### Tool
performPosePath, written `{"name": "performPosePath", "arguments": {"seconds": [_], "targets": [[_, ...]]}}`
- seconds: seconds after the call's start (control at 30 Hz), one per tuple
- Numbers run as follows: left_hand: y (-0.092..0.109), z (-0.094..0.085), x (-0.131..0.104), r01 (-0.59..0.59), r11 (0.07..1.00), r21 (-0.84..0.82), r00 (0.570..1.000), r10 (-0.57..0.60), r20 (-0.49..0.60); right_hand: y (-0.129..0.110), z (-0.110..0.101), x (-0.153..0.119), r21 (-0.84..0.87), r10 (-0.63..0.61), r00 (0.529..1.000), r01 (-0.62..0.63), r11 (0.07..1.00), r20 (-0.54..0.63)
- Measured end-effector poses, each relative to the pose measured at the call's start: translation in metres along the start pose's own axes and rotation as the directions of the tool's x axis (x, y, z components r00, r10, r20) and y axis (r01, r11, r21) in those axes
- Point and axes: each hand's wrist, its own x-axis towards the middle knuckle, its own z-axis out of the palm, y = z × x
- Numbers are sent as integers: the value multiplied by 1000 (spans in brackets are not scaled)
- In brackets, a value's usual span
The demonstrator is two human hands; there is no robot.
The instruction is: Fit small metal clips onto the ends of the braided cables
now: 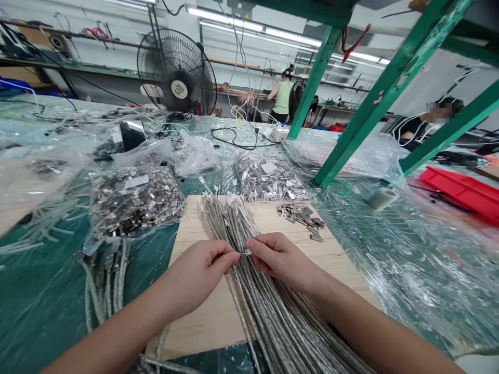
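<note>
A large bundle of grey braided cables (273,306) with small white tips runs up the pale wooden board (206,322). Above the bundle, my left hand (206,265) and my right hand (278,257) meet, both closed in a pinch. Between their fingertips shows the small white-and-metal end of a cable (245,253). Fingers hide most of that piece. Loose metal connector shells (302,218) are scattered on the board's far right. Left of the board lie several cables with metal connectors (107,275) fitted at their ends.
Plastic bags of metal parts stand beyond the board, one at left (134,200), another at centre (268,176). Green posts (374,109) rise at right, near a clear tape roll (382,198) and a red tray (463,192). A black fan (177,70) stands behind; two people sit farther off.
</note>
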Motion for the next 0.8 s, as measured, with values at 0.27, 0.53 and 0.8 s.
{"name": "performPosePath", "arguments": {"seconds": [0.27, 0.53, 0.8], "targets": [[2, 2, 6, -26, 996, -90, 998, 30, 48, -1, 4, 1, 139, 63, 997, -67, 988, 31], [4, 0, 3, 25, 967, -252, 981, 25, 193, 0, 1, 0, 188, 75, 996, -81, 979, 38], [3, -1, 1, 159, 898, -410, 948, -23, 316, -2, 0, 0, 171, 52, 997, -61, 983, 59]]}}
